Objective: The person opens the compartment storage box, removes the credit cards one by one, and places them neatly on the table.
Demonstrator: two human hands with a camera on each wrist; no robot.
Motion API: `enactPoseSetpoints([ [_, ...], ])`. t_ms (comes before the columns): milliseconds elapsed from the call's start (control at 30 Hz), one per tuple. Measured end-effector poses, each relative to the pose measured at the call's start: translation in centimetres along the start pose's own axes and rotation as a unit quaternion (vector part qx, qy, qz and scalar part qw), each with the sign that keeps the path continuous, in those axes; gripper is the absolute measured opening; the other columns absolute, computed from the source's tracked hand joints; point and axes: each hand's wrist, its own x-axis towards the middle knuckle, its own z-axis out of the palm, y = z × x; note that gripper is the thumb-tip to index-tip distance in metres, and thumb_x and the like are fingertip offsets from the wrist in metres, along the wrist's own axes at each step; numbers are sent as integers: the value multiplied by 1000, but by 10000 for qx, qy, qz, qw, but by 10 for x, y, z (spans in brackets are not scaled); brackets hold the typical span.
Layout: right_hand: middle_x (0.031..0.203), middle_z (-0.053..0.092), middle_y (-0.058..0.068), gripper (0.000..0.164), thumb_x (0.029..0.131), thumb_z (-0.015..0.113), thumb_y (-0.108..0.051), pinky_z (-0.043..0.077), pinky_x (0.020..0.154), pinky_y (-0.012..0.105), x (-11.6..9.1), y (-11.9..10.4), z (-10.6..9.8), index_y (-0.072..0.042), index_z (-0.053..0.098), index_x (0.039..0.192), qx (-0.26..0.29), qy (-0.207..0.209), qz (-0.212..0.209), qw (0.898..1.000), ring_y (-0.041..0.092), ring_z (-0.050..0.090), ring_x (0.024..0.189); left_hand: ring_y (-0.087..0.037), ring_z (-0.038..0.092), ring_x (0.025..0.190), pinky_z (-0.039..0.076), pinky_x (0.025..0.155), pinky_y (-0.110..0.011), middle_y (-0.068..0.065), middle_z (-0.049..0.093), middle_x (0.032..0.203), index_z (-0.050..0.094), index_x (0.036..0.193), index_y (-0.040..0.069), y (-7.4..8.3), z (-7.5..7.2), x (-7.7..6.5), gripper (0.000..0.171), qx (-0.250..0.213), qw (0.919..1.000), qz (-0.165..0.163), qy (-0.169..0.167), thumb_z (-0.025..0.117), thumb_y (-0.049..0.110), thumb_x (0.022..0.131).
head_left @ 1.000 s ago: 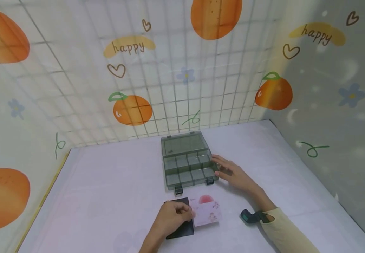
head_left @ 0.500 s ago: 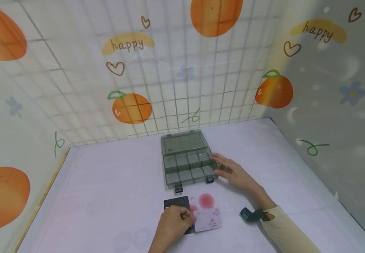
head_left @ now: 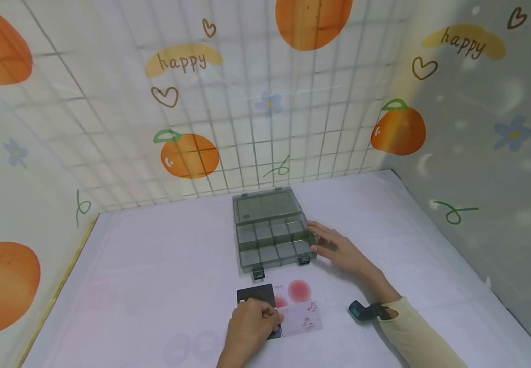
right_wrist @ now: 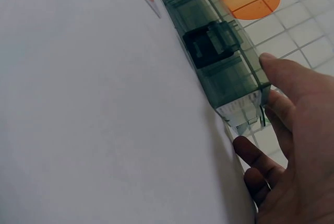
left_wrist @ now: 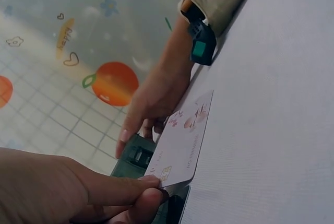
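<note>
My left hand (head_left: 250,324) pinches a pale pink printed card (head_left: 303,318) by its left edge between thumb and fingers. In the left wrist view the card (left_wrist: 180,143) shows a chip and red printing. Beneath that hand lies a flat black square thing (head_left: 253,293), partly covered. A card with pink circles (head_left: 299,290) lies just behind the pinched one and is overlapped by it. Farther back stands a grey-green see-through compartment box (head_left: 267,207), lid folded back and its compartments bare. My right hand (head_left: 341,250) rests at the box's right side, thumb and fingertips against it, fingers loosely extended.
Two dark latches stick out from the box's front, one of them a latch (head_left: 258,273) at the left. A dark device (head_left: 361,311) is strapped to the right wrist. Printed curtain walls (head_left: 191,156) enclose the white table (head_left: 164,266) at the back and sides.
My left hand has shifted slightly right and brought the pinched card lower, toward me, so the pink-circle card behind shows more. The right hand stays at the box.
</note>
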Motion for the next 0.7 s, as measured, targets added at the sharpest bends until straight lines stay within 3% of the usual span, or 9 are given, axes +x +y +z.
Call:
enactPoseSetpoints([
  [400, 161, 33, -3, 59, 99, 65, -32, 41, 100, 56, 0, -4, -1, -16, 44, 152, 38, -18, 72, 10000, 18, 55, 111, -1, 51, 54, 41, 54, -25, 17, 55, 46, 70, 60, 17, 0, 2, 1, 21, -46, 9999, 77, 68, 84, 15, 76],
  [567, 161, 32, -4, 60, 99, 64, -35, 40, 100, 58, -1, -4, 1, -17, 44, 152, 54, -69, 162, 9998, 19, 55, 113, -2, 50, 55, 41, 54, -26, 17, 54, 47, 69, 60, 17, -1, 2, 0, 23, -61, 10000, 0, -27, 85, 16, 77],
  [700, 161, 32, -4, 60, 99, 64, -36, 40, 101, 60, -2, -4, 1, -18, 44, 152, 32, -31, 208, 9998, 20, 56, 113, -2, 52, 51, 42, 49, -23, 14, 57, 50, 69, 63, 15, -3, 0, 2, 21, -381, 9990, 77, -228, 83, 13, 79],
])
